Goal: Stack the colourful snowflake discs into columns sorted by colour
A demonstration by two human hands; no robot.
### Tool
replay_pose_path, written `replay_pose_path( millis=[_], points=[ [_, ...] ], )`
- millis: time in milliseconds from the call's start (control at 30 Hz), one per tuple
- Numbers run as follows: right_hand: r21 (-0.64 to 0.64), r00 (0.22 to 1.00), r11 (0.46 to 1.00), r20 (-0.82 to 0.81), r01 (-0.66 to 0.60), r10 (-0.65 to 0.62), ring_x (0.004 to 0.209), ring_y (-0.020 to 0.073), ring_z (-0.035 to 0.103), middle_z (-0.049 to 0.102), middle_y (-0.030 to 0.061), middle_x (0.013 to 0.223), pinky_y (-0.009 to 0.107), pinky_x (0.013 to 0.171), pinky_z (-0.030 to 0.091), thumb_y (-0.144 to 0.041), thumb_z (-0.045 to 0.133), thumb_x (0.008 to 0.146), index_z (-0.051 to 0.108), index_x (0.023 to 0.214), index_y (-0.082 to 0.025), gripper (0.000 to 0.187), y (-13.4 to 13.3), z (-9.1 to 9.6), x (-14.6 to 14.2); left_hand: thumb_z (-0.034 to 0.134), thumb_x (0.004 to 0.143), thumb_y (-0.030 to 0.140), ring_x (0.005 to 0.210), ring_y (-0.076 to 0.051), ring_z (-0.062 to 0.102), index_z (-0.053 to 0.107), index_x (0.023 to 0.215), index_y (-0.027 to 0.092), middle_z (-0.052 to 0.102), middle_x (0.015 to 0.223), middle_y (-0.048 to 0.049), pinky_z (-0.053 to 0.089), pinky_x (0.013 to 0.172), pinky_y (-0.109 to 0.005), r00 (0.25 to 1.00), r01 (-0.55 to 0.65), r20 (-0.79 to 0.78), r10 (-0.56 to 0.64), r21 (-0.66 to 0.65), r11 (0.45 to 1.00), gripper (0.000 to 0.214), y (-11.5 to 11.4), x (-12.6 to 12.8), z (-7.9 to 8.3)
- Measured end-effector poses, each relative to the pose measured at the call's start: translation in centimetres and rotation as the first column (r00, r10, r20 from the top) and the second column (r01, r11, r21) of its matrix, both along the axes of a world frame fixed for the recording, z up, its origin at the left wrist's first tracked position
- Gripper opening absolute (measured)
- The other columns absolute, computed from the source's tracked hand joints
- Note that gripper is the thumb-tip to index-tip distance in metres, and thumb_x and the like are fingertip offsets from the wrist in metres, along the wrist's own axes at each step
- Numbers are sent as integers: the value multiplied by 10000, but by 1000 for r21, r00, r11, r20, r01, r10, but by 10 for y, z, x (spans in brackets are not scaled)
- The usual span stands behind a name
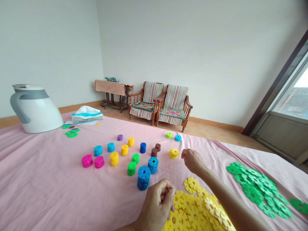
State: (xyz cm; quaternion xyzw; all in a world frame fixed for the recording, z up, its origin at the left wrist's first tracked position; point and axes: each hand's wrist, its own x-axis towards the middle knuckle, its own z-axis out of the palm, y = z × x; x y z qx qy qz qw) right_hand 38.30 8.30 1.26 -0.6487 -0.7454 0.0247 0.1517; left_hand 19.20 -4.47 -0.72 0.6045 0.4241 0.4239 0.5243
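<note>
My left hand (158, 202) is closed with curled fingers at the near edge of a spread of yellow flower-shaped plastic discs (190, 208). Whatever its fingers hold, if anything, is hidden. Farther out, my right hand (194, 161) hovers just right of a small uneven stack of yellow discs (173, 153), apart from it. Its fingers are curled together, and I cannot see anything between them. Left of my hands stand two tall blue disc stacks (143, 178), with two green stacks (131, 168) and two brown stacks (154, 152) beyond.
More stacks, such as pink (87, 161), yellow (114, 159) and dark blue (142, 148), stand on the pink cloth (60, 186). Loose green discs (260, 189) lie at right. A white jug (40, 112) and a tissue box (88, 116) stand at far left. Two chairs (172, 102) are beyond.
</note>
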Motion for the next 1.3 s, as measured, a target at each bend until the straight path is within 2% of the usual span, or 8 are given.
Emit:
replay_pose_path(
  millis=[233, 467, 1300],
  points=[
    [-18, 1000, 1000, 21, 4, -4, 801, 184, 618, 683, 79, 862, 242, 659, 353, -45, 433, 744, 649, 832, -176, 267, 4, -11, -6, 437, 859, 431, 348, -47, 381, 448, 724, 181, 475, 505, 54, 278, 342, -135, 1000, -4, -5, 4, -8, 1000, 285, -1, 0, 2],
    [0, 1000, 1000, 8, -10, 10, 804, 168, 614, 679, 65, 875, 232, 676, 360, -45, 446, 719, 641, 882, -180, 287, 4, -12, -9, 416, 874, 399, 348, -44, 383, 441, 730, 179, 482, 511, 50, 275, 341, -131, 1000, 5, -18, -5, 2, 1000, 263, 0, 0, 1],
    [25, 996, 999, -81, -47, 49, 749, 154, 608, 669, 57, 797, 219, 656, 375, -54, 432, 714, 640, 809, -174, 258, 2, -16, -8, 412, 880, 383, 359, -47, 379, 442, 742, 179, 470, 518, 53, 285, 349, -132, 1000, 4, -16, -4, -1, 1000, 249, -1, 2, 3]
  ],
)
